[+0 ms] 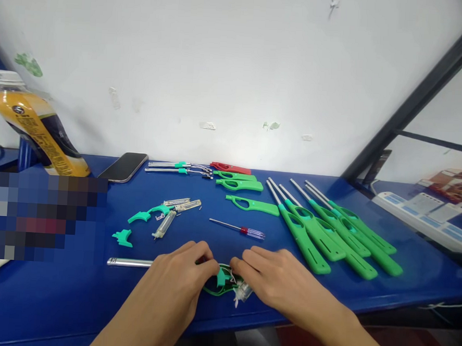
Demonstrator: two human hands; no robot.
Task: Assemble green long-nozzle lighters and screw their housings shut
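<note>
An opened long-necked gas lighter lies near the front edge of the blue table, under both hands. Its metal tube (pixel 129 263) points left, and a teal trigger (pixel 222 278) shows between the hands. My left hand (pixel 186 269) is closed, thumb and fingers pinching the lighter where the tube meets the green shell (pixel 216 292). Bent over the other end, my right hand (pixel 266 272) has its fingers closed on the inner parts, beside white wires and a clear fuel tank (pixel 244 291). The fingertips partly hide what they grip.
Behind the hands lies a screwdriver (pixel 237 228). Several assembled green lighters (pixel 305 245) lie at right. Green shell halves (pixel 252 204), a red shell (pixel 231 168), metal tubes (pixel 168 170), clear tanks (pixel 165 224) and teal pieces (pixel 123 237) are spread behind. A phone (pixel 125 167) and bottle (pixel 42 125) are at left.
</note>
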